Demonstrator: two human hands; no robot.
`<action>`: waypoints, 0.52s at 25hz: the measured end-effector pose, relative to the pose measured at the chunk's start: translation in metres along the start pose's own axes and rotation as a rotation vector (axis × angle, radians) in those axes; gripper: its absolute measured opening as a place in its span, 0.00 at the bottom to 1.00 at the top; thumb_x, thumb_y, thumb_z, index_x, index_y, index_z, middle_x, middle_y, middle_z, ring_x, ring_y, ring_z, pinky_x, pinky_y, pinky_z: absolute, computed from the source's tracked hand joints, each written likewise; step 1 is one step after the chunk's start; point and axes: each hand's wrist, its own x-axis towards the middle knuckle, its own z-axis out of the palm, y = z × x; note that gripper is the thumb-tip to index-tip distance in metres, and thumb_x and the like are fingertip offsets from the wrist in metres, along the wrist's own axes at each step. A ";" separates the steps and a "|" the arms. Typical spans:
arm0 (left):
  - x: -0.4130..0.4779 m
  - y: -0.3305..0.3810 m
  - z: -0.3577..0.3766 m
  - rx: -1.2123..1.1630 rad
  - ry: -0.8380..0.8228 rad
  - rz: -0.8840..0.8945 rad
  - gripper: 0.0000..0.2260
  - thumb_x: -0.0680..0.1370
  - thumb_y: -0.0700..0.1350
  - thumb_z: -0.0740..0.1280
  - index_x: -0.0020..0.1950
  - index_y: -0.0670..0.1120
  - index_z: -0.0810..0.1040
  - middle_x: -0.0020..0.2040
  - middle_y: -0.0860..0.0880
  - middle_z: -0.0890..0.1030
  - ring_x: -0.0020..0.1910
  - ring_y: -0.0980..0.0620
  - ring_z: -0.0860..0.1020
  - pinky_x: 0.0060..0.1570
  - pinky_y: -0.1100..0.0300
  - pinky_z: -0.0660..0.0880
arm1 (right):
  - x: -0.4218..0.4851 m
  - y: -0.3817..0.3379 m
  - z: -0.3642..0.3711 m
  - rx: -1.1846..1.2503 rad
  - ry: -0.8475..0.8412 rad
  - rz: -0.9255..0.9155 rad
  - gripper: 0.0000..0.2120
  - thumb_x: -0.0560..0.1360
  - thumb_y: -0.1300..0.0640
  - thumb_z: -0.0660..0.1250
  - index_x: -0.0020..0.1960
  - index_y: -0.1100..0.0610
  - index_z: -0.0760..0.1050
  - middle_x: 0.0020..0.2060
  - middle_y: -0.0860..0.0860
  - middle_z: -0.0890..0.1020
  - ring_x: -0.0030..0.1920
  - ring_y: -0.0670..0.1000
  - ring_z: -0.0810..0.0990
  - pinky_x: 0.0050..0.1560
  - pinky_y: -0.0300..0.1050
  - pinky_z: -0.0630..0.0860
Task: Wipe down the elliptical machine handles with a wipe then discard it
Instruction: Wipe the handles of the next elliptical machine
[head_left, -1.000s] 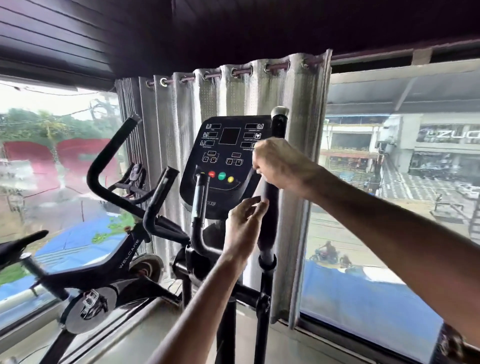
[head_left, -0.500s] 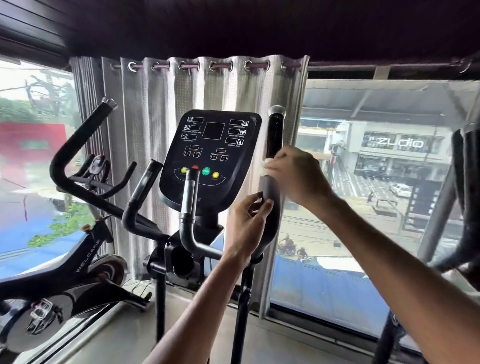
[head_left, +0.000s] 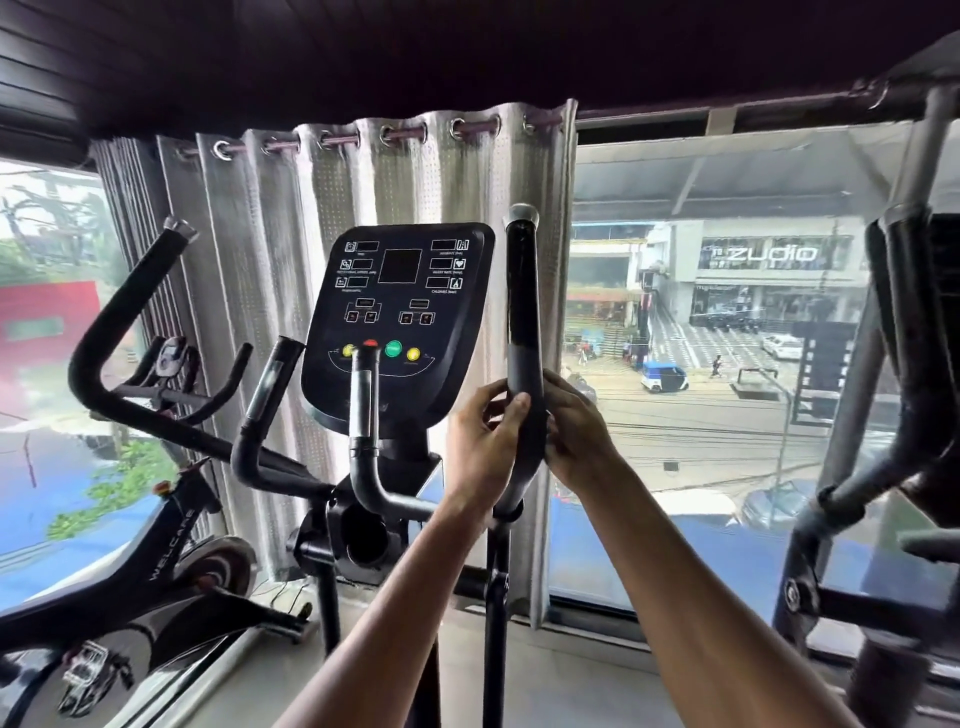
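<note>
**Both hands clamped on the elliptical's right handle**

The person's left thumb (head_left: 515, 410) lies flat on the front of the right handle (head_left: 523, 291), at the low end of its grey grip section. The other left fingers curl round the tube's left side, with the tips hidden behind it. The left hand (head_left: 483, 447) faces palm-in to the tube. Its forearm runs straight down and left to the bottom edge.

The right fingers (head_left: 558, 387) wrap the same tube from the right side, knuckles out, tips hidden behind. The right hand (head_left: 579, 431) is level with the left, just across the tube. Its forearm slopes down to the lower right corner.

The wipe cannot be made out, so it is unclear which palm, if either, covers it.

The right handle stands near upright with a silver cap on top, just right of the console (head_left: 400, 312). Two short inner handles (head_left: 363, 410) rise in front of the console's lower edge. A long curved bar (head_left: 85, 358) sweeps up at the left. A spin bike (head_left: 166, 540) is at the far left. A grey curtain (head_left: 415, 176) hangs behind the machine, with a window (head_left: 727, 415) onto a street on the right.
</note>
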 end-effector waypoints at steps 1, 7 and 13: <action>0.000 0.000 0.000 0.000 0.002 -0.012 0.14 0.79 0.48 0.71 0.63 0.47 0.82 0.52 0.47 0.87 0.52 0.50 0.85 0.55 0.54 0.81 | -0.002 0.000 0.000 0.022 0.025 -0.054 0.12 0.78 0.67 0.67 0.60 0.65 0.80 0.46 0.59 0.83 0.41 0.54 0.81 0.42 0.44 0.78; -0.002 0.000 -0.001 0.010 0.046 -0.052 0.13 0.78 0.50 0.73 0.61 0.50 0.82 0.51 0.50 0.85 0.48 0.56 0.83 0.52 0.59 0.78 | -0.019 -0.006 0.001 -0.334 0.156 -0.641 0.09 0.74 0.67 0.74 0.54 0.62 0.84 0.46 0.51 0.87 0.46 0.45 0.85 0.49 0.38 0.79; -0.004 0.001 0.005 0.029 0.079 -0.070 0.10 0.78 0.52 0.73 0.56 0.49 0.85 0.48 0.50 0.87 0.48 0.55 0.84 0.53 0.54 0.79 | -0.012 -0.032 0.014 -1.268 -0.059 -1.297 0.09 0.74 0.67 0.72 0.52 0.58 0.85 0.46 0.52 0.84 0.47 0.52 0.82 0.49 0.39 0.78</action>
